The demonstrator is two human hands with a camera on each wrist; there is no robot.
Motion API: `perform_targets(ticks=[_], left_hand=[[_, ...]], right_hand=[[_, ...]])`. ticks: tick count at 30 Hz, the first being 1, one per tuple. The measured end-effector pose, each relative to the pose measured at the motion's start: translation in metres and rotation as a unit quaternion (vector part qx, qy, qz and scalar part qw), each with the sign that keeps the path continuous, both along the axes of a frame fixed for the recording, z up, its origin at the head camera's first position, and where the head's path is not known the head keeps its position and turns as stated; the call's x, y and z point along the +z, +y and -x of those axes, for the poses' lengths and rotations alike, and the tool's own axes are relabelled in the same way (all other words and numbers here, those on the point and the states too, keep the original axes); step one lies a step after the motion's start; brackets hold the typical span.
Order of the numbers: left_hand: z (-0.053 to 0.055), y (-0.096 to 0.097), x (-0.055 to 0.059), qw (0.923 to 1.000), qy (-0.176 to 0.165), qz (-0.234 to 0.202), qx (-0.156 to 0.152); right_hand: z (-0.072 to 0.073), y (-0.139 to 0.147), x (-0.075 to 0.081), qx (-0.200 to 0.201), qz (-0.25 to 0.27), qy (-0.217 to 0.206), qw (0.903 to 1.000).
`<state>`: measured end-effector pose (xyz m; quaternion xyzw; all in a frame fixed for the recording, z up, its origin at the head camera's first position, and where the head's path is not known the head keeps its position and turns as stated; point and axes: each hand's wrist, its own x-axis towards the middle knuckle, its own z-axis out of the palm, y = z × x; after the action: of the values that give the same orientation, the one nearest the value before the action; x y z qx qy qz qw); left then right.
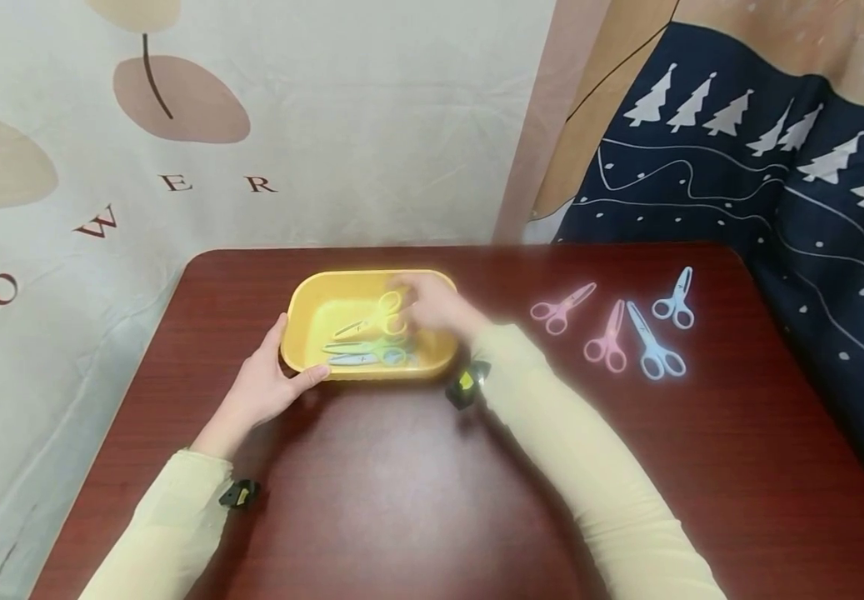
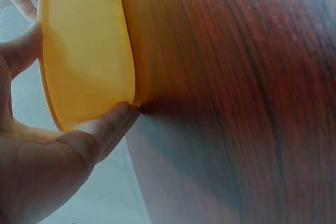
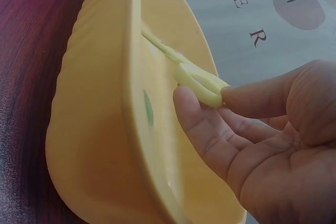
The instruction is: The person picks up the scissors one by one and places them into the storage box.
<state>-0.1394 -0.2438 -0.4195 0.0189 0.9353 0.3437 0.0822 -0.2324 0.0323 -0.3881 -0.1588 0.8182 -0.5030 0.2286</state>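
Note:
My left hand (image 1: 261, 382) holds the left end of a yellow plastic basin (image 1: 307, 312), its thumb over the near rim. In the left wrist view the fingers (image 2: 97, 132) press against the basin's end wall. My right hand (image 1: 432, 302) reaches into the basin from the right. Thumb and fingers pinch a handle loop of yellow scissors (image 3: 209, 98), whose blades point down and leftward inside the basin. Below these in the head view, green scissors (image 1: 357, 347) and blue scissors (image 1: 352, 360) lie side by side along the near wall.
Right of the basin on the dark red wooden table (image 1: 402, 483) lie two pink scissors, one farther back (image 1: 561, 310) and one nearer (image 1: 608, 337). Two blue scissors, a nearer pair (image 1: 649, 346) and a farther pair (image 1: 676, 302), lie beside them. Printed cloth hangs behind.

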Motion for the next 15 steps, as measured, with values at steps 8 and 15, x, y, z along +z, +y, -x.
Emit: perform_targets(ticks=[8, 15], left_hand=[[-0.0003, 0.0001, -0.0001, 1.0000, 0.001, 0.000, 0.001], [-0.0009, 0.0005, 0.0006, 1.0000, -0.001, -0.001, 0.003]], right_hand=[[-0.0017, -0.0033, 0.0002, 0.015, -0.007, 0.000, 0.9999], [-0.0030, -0.0071, 0.0000, 0.020, -0.028, -0.001, 0.9994]])
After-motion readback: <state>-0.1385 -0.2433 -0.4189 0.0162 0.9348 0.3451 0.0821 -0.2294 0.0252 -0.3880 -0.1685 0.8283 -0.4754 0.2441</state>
